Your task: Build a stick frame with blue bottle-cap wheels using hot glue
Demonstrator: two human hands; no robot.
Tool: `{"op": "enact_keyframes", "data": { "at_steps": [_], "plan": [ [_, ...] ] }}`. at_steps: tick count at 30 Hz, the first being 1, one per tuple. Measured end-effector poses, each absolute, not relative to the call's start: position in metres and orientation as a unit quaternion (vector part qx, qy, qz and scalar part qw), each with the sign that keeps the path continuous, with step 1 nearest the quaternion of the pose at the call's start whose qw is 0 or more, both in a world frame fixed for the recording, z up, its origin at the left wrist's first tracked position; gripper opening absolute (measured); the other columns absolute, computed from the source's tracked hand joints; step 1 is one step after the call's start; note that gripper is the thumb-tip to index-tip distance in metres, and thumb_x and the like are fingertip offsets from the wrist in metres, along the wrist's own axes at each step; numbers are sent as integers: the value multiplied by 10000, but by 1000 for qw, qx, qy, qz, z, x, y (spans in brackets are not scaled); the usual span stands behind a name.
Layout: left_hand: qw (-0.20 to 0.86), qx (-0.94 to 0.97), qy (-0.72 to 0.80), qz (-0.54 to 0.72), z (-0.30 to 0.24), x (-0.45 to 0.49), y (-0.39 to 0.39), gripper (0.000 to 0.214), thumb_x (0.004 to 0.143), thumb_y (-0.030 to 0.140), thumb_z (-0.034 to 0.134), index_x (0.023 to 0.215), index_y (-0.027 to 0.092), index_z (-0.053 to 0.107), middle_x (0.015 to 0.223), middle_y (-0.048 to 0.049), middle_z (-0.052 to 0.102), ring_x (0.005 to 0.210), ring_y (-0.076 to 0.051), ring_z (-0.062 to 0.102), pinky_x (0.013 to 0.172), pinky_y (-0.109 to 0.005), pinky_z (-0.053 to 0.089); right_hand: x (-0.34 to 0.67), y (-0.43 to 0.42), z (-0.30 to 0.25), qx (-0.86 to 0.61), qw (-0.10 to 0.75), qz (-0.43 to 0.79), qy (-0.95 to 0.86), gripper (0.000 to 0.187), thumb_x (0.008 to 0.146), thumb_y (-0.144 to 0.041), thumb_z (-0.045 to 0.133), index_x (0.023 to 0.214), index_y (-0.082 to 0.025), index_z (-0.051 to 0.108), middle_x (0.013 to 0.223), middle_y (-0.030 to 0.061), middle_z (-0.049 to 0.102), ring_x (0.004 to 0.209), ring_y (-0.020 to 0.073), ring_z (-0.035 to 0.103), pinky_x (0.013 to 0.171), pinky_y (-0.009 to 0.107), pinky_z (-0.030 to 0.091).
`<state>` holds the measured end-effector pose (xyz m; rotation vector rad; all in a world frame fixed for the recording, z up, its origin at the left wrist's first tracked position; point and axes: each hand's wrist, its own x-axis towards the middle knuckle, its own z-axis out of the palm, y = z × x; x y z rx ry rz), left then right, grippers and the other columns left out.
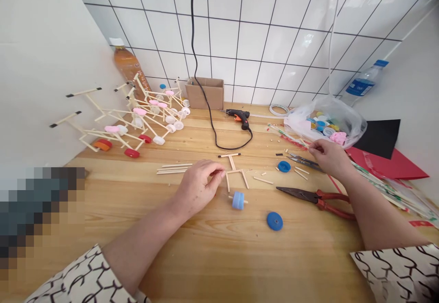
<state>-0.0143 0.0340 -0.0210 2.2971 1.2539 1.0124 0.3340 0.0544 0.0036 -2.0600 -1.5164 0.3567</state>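
My left hand is closed, thumb and fingertips pinched at the left corner of a small frame of wooden sticks with a black-tipped crossbar. Just below that frame lies a light-blue bottle-cap wheel with a thin stick through it. A dark-blue cap with a hole in its middle is farther right. My right hand is also closed, its fingertips by the front edge of a clear plastic bag of coloured caps; whatever they hold is hidden. Scissors lie partly beneath this hand, and red-handled pliers rest below it.
Several finished stick tricycles stand at left, before a tea bottle. A hot glue gun, its black cord, a cardboard box and a tape roll are at the back. Loose sticks and a blue cap lie mid-table.
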Motion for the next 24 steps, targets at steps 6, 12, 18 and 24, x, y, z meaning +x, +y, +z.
{"op": "enact_keyframes", "data": {
  "at_steps": [6,12,18,24],
  "plan": [
    [164,809,436,360,-21,-14,34,110,815,178,531,784,169,636,752,-25,675,732,-166,618,689,-277,469,299,43,14,-647,378,357,-558,312,666,-506,602,739,-208,543,614,-22,502,535,122,462,530,284,407],
    [160,810,421,375,-20,-13,32,108,823,181,533,787,174,635,738,-20,668,705,-155,615,672,-266,473,268,29,10,-573,369,474,-558,302,666,-465,674,727,-179,596,682,-5,548,591,111,468,565,261,383],
    [188,798,404,406,-19,-11,28,86,816,159,551,807,175,635,759,-20,669,708,-142,613,677,-257,484,238,9,15,-519,301,505,-620,188,809,-381,578,785,-195,566,694,-36,515,642,110,455,608,242,361],
    [222,816,317,428,-10,-9,18,197,799,159,603,996,175,612,791,-24,653,758,-140,604,736,-275,485,206,-12,19,-514,225,374,-738,152,859,-278,491,775,-187,580,698,-8,564,668,130,498,616,248,392]
  ]
}}
